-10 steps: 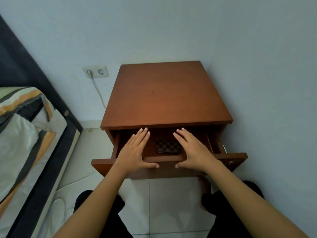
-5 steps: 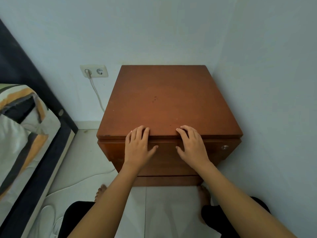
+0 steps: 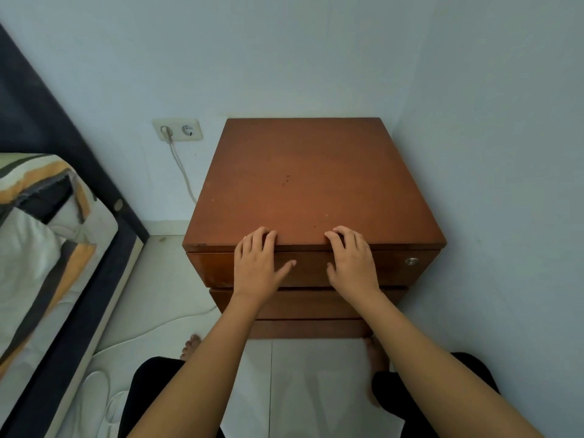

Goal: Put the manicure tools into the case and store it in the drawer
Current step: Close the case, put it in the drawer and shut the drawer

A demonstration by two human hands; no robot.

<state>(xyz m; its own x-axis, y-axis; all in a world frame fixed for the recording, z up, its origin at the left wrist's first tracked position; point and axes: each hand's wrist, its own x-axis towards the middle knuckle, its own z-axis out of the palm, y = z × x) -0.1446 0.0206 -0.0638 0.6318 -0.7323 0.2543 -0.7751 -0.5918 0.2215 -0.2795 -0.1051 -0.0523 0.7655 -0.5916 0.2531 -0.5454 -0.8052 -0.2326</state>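
Note:
A brown wooden nightstand (image 3: pixel 309 184) stands in the corner against the wall. Its top drawer (image 3: pixel 313 268) is closed flush with the front, so the checkered manicure case is hidden inside. My left hand (image 3: pixel 257 263) lies flat against the drawer front, fingertips resting on the nightstand's top edge. My right hand (image 3: pixel 352 262) lies flat on the drawer front beside it, fingers spread, fingertips also on the top edge. Neither hand holds anything.
A small metal lock (image 3: pixel 411 261) sits at the drawer's right end, and a lower drawer (image 3: pixel 309 306) is below. A bed (image 3: pixel 47 248) with a striped cover runs along the left. A wall socket (image 3: pixel 177 129) with a white cable (image 3: pixel 183 172) is left of the nightstand.
The drawer, open a second ago with the checkered case visible inside, has been pushed shut by both hands. Since half a second ago the hands have stayed on the drawer front.

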